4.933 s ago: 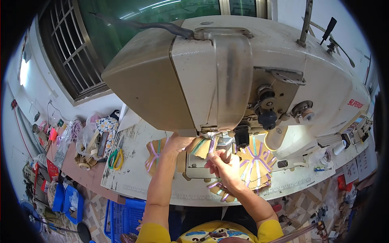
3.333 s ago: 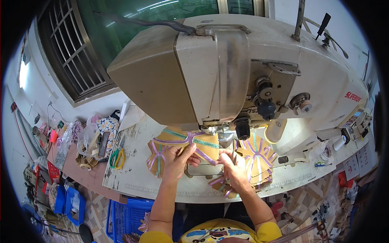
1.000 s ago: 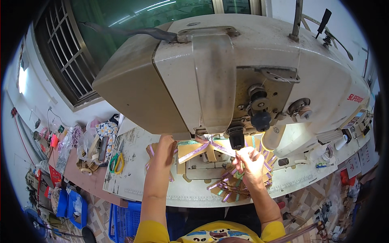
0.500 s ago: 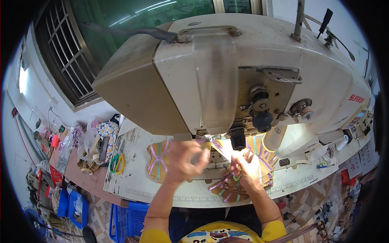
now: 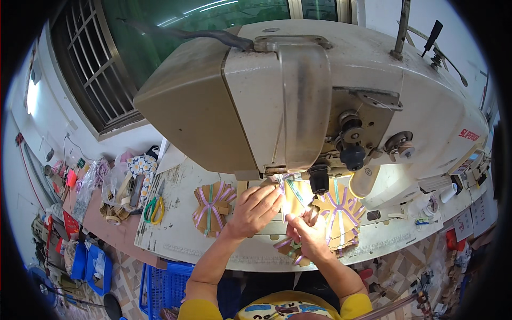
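Two hands work at a pale worktable [image 5: 176, 234] cluttered along its left edge, above a tiled floor with a blue crate [image 5: 162, 282]. The left hand [image 5: 255, 209] pinches, fingers closed, a tan piece with purple straps [image 5: 295, 193] beneath the sewing machine [image 5: 298, 101]. The right hand [image 5: 305, 234] seems curled on the same piece, though its grip is hard to see. Beyond stands a barred window [image 5: 101, 69].

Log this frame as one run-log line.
left hand: pinching strapped tan piece under sewing machine head | right hand: steadying it from below | stacks either side on table
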`<action>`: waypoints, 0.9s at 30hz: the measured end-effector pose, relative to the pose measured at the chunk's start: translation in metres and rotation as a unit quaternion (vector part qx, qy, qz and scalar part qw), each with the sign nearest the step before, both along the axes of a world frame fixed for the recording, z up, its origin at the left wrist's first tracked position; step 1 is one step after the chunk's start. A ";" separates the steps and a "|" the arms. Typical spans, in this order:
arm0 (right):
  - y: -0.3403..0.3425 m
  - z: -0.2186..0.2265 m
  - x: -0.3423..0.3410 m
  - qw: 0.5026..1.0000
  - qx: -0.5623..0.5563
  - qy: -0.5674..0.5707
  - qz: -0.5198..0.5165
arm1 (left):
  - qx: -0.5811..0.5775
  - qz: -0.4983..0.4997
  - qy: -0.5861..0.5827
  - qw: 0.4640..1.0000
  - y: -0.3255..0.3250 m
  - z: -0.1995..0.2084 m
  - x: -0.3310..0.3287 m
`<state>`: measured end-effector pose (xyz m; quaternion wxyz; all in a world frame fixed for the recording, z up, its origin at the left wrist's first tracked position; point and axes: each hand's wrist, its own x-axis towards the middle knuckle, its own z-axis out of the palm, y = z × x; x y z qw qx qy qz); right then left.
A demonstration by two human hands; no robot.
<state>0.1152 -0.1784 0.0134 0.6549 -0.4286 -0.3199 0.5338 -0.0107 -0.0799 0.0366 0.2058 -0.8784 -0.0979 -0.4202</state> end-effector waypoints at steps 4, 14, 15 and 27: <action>0.010 0.006 0.015 0.995 0.030 0.065 -0.068 | -0.010 0.012 -0.001 1.000 0.002 0.002 0.003; 0.033 0.000 0.060 0.992 0.072 0.069 -0.079 | 0.051 -0.012 0.005 0.999 -0.018 -0.012 -0.006; 0.034 0.000 0.060 0.992 0.072 0.070 -0.080 | 0.057 -0.012 0.003 0.998 -0.018 -0.012 -0.006; 0.057 -0.008 0.068 0.984 0.098 0.122 -0.081 | 0.039 -0.020 -0.015 0.999 0.010 -0.007 0.004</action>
